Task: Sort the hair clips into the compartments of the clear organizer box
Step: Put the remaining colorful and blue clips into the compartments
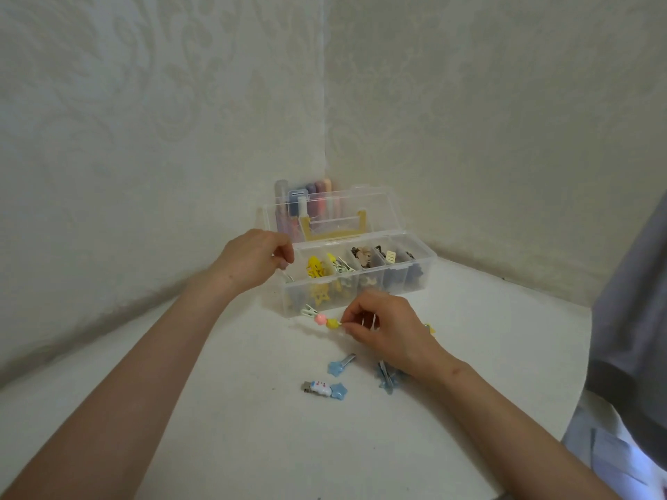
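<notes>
Your right hand (382, 330) pinched a beaded clip (326, 321) just in front of the box (429, 256), near its left front corner. Your left hand (252, 259), apart from the right, curled at the box's left rim (whether it gripped anything, I cannot tell). A star clip (335, 367) and a white clip (321, 387) lay on the surface (252, 409) near your right wrist.

Yellow clip (430, 330) mostly hidden behind right hand (382, 330), blue clip (387, 386) partly covered

Open clear organizer box (427, 263), blue star clips (339, 366) loose nearby
</notes>
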`<state>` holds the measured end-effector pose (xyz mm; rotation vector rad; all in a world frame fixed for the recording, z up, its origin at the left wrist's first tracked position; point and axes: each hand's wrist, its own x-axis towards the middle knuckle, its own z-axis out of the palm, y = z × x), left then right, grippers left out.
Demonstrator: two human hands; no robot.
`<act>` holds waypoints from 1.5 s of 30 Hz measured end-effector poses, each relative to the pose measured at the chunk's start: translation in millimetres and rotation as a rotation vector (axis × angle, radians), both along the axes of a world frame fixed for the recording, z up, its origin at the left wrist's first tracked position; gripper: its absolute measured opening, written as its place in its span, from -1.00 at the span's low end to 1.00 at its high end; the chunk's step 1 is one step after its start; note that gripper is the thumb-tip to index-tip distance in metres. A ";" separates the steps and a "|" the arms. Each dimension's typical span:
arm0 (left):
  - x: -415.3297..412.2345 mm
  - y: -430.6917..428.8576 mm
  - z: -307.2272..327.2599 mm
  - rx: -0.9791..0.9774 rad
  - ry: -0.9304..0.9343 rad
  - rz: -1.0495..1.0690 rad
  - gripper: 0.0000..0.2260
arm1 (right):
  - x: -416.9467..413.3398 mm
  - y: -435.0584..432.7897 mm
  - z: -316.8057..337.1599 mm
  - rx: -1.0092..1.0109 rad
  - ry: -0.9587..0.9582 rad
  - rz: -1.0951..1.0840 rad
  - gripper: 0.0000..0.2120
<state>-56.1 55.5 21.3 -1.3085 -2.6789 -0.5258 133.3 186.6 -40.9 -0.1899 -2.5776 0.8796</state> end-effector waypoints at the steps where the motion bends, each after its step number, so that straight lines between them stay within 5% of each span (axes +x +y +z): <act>1: -0.2 0.4 -0.9 0.017 0.004 0.000 -0.88 | 0.3 -0.1 -0.1 0.000 0.001 0.002 -0.86; 8: 1.9 1.2 -2.6 -0.179 -0.039 -0.084 -0.83 | 2.2 0.1 1.1 -0.003 -0.003 0.008 -0.93; 15: 9.0 4.1 5.5 0.142 -0.021 -0.083 -0.91 | 2.1 1.3 2.3 -0.093 0.049 -0.064 -0.91; 21: 34.0 6.0 17.6 0.145 -0.374 -0.380 -0.88 | 2.8 4.4 6.7 -0.414 0.188 -0.174 -0.91; 28: 41.9 13.1 15.6 0.267 -0.358 -0.389 -0.89 | 1.6 5.5 7.2 -0.563 0.219 -0.140 -0.97; 37: 26.4 39.5 32.5 0.439 -0.382 -0.135 -0.91 | 0.6 9.9 2.3 -0.359 0.215 -0.230 -0.87; 42: 14.7 72.1 23.6 0.277 -0.360 -0.044 -0.87 | 3.1 7.7 0.9 -0.274 0.186 -0.199 -0.87; 45: 16.7 79.3 11.4 0.111 -0.194 0.034 -0.93 | 3.1 8.8 1.6 -0.256 0.188 -0.196 -0.85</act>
